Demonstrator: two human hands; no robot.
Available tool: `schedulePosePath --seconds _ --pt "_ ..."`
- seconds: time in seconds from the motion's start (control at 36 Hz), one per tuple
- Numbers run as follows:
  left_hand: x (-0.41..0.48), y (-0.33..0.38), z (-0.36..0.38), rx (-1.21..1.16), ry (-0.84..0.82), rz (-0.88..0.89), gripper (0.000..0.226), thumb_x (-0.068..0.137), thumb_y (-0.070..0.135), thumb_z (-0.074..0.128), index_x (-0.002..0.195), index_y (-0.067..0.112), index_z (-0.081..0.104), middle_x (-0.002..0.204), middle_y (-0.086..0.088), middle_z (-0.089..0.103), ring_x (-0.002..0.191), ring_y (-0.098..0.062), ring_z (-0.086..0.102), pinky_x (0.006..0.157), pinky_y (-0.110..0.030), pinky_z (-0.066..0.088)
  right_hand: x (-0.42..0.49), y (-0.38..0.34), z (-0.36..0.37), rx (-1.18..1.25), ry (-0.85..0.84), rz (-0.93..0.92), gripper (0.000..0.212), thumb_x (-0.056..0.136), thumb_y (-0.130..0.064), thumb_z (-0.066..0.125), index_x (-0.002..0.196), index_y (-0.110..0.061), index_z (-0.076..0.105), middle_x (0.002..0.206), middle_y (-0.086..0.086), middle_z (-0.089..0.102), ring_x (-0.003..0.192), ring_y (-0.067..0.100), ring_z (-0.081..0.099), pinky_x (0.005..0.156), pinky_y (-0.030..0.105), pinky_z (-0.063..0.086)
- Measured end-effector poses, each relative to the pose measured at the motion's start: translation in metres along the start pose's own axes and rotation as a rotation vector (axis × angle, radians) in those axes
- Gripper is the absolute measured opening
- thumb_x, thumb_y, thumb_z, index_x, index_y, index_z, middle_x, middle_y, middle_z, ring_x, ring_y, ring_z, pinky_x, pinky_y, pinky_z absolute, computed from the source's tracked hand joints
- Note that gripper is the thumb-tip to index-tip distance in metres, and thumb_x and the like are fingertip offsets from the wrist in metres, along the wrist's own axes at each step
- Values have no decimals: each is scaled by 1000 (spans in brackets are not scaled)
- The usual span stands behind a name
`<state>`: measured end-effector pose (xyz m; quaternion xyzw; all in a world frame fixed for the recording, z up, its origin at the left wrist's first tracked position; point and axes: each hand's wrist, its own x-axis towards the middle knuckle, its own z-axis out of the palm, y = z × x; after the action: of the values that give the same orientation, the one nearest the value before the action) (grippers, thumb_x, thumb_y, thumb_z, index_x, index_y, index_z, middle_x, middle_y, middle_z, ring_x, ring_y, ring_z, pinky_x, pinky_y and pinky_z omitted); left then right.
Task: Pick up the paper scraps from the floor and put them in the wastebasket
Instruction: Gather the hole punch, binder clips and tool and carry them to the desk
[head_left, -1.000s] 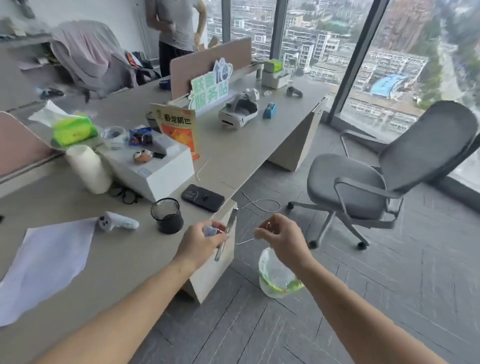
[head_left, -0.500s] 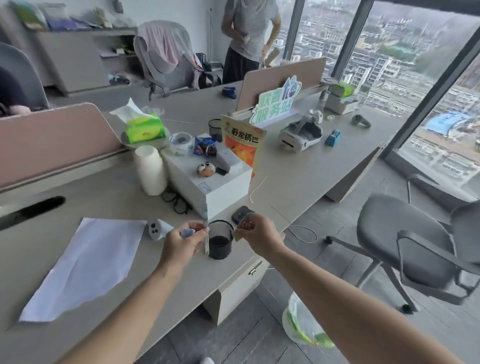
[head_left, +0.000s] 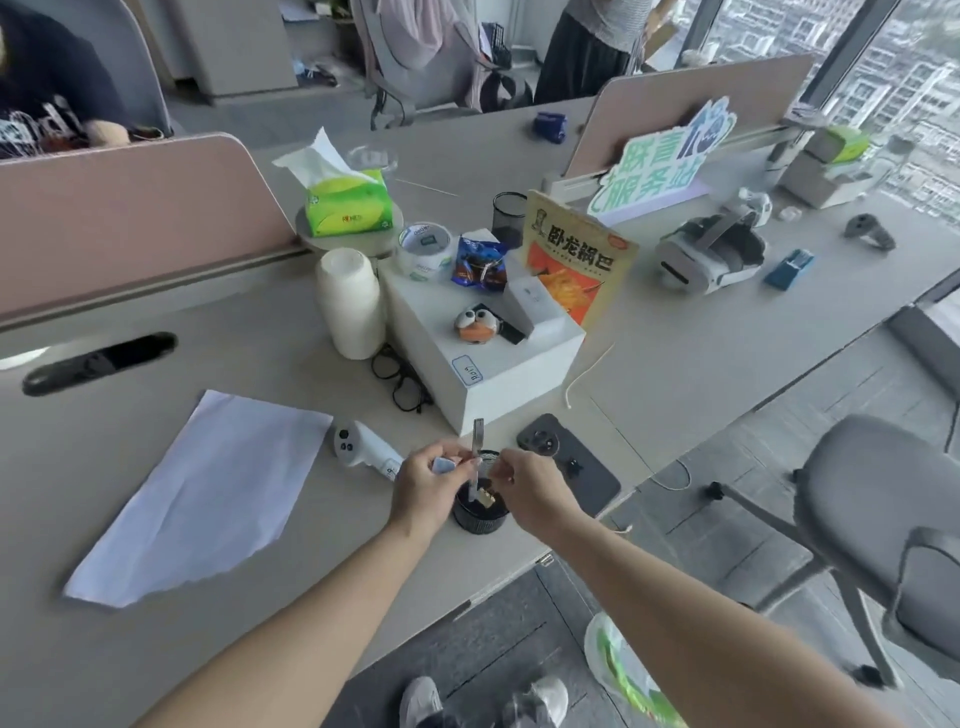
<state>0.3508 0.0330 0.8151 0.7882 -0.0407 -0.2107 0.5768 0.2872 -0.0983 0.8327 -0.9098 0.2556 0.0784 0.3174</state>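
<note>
A small black mesh wastebasket (head_left: 480, 519) stands on the desk near its front edge. A yellowish scrap (head_left: 487, 498) lies inside it. My left hand (head_left: 423, 491) is at the basket's left rim, shut on thin metal tweezers (head_left: 477, 441) that point down into the basket. The same hand also pinches a pale bluish paper scrap (head_left: 444, 465). My right hand (head_left: 530, 488) hovers at the basket's right rim. Its fingertips are pinched together, and I see nothing between them.
A torn white sheet (head_left: 208, 499), a white controller (head_left: 361, 449), a phone (head_left: 571, 467), glasses (head_left: 400, 382) and a white box (head_left: 483, 364) surround the basket. A plastic bag (head_left: 618, 670) lies on the floor by my shoes. A grey chair (head_left: 872, 504) stands to the right.
My view swung from the floor and bag up to the desk. Both hands moved left over the black mesh wastebasket, and a yellowish scrap now shows inside it.
</note>
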Motion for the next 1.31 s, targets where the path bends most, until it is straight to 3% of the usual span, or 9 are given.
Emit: schedulePosePath --seconds 0.11,0.42,0.56,0.69,0.83,1.06,1.14,1.19,1.31 --pt "3 -10 10 79 49 24 26 73 27 81 69 49 67 90 -3 67 82 -15 62 75 -29 47 6 6 -3 -24 -18 -51 14 93 -11 50 88 -9 62 87 11 69 80 29 62 68 36 51" --pt "6 -7 13 202 80 60 22 76 26 81 74 40 64 98 -3 55 80 -2 54 67 -4 35 16 15 -20 123 -121 -80 35 83 -5 61 114 -19 69 110 -5 71 97 7 66 91 25 52" --pt "5 -3 7 199 55 129 19 77 26 80 74 39 66 99 -3 55 87 0 55 71 1 33 16 6 -32 258 4 -180 28 82 -24 73 109 -23 68 100 -12 70 80 -1 64 72 16 50" --pt "3 -2 4 276 -11 168 10 77 29 79 77 34 71 94 6 52 84 -5 57 71 -7 38 22 -1 -37 379 92 -193 8 78 -28 76 76 -24 69 67 -12 66 58 -4 55 54 10 38" --pt "3 -5 4 275 4 161 31 73 27 83 97 24 65 98 9 53 89 2 50 72 -2 34 27 6 -32 391 110 -141 9 80 -25 75 75 -22 68 64 -12 66 58 -4 56 53 10 37" --pt "0 -2 0 22 -84 -61 48 69 22 56 113 15 38 103 -4 46 88 -18 47 70 -24 38 30 24 -16 413 104 71 8 80 -25 76 77 -20 72 70 -9 68 61 -1 57 50 7 37" --pt "-2 -6 -1 86 -99 -3 37 85 8 64 112 12 40 105 -1 49 91 -10 52 71 -9 39 30 25 -11 485 100 128 9 81 -25 75 81 -17 73 70 -10 68 60 -2 56 49 7 37" --pt "-3 -7 -2 146 -102 49 39 82 13 73 109 14 46 105 4 56 95 -1 56 71 -2 39 31 26 -9 516 87 158 10 81 -27 76 82 -17 73 72 -9 69 62 1 57 55 13 40" --pt "-6 -7 -1 346 -100 214 49 70 19 84 104 19 49 102 8 59 92 -6 60 74 -16 48 34 29 -8 555 62 181 9 80 -28 76 80 -21 71 77 -6 71 67 7 60 64 24 48"
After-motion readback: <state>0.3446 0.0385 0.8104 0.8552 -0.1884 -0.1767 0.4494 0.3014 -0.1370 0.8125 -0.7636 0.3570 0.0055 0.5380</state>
